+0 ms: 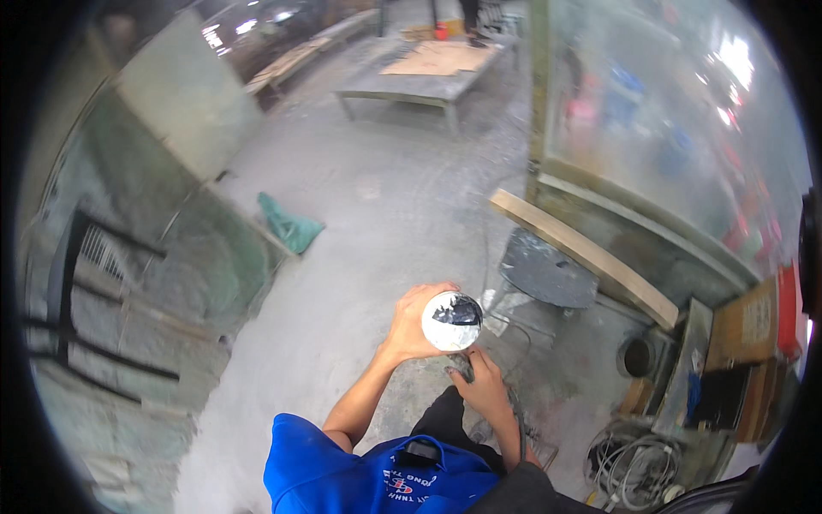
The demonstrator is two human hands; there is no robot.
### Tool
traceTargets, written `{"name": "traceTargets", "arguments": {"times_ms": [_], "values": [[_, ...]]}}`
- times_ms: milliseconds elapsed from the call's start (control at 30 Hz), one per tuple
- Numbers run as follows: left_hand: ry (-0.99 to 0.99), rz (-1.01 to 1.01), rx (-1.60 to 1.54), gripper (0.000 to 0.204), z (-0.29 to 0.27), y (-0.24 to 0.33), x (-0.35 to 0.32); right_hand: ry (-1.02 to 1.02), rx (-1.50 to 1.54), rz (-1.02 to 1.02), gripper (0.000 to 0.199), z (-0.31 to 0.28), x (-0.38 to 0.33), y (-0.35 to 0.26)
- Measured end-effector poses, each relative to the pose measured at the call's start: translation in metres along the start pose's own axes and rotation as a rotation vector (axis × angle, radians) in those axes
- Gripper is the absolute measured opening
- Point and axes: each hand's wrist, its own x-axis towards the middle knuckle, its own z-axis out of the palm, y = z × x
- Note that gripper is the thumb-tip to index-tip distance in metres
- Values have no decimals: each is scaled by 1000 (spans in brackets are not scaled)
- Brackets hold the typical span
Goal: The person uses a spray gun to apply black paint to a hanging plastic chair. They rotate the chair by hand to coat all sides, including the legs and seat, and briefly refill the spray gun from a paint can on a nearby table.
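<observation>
In front of my body, my left hand [413, 322] is wrapped round the side of a round white can [442, 332]. The can's top faces up and is partly white, partly covered by a shiny black patch. Just below and to the right of the can is my right hand [485, 391], its thumb and fingers curled toward each other. Something dark shows between them, too small and partly hidden to name. Whether the right fingertips touch the can, I cannot tell.
A dark stool [548, 267] stands ahead to the right, with a long wooden beam [591, 257] by it. Coiled cable [635, 467] and a cardboard box [741, 325] are at the right. A green cloth [289, 224] lies by the left panel. A low table [402, 84] stands far ahead.
</observation>
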Motion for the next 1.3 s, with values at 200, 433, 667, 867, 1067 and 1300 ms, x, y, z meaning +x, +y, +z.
{"name": "traceTargets", "arguments": {"times_ms": [200,433,667,867,1067,1300], "values": [[50,-38,137,77,-81,76,-63,-130,61,-374,32,53,-17,-61],[71,-310,87,77,-226,81,-172,-423,473,-90,24,202,-51,-168],[700,-361,283,60,-442,31,-387,-347,166,-255,29,341,-77,-208],[1205,-550,637,80,-670,-36,-488,-230,261,-47,36,433,-92,-245],[1125,-545,437,100,-709,-77,-419,-217,336,27,36,468,-114,-284],[938,-340,760,95,-733,1,-483,-135,325,98,34,518,-138,-273]]}}
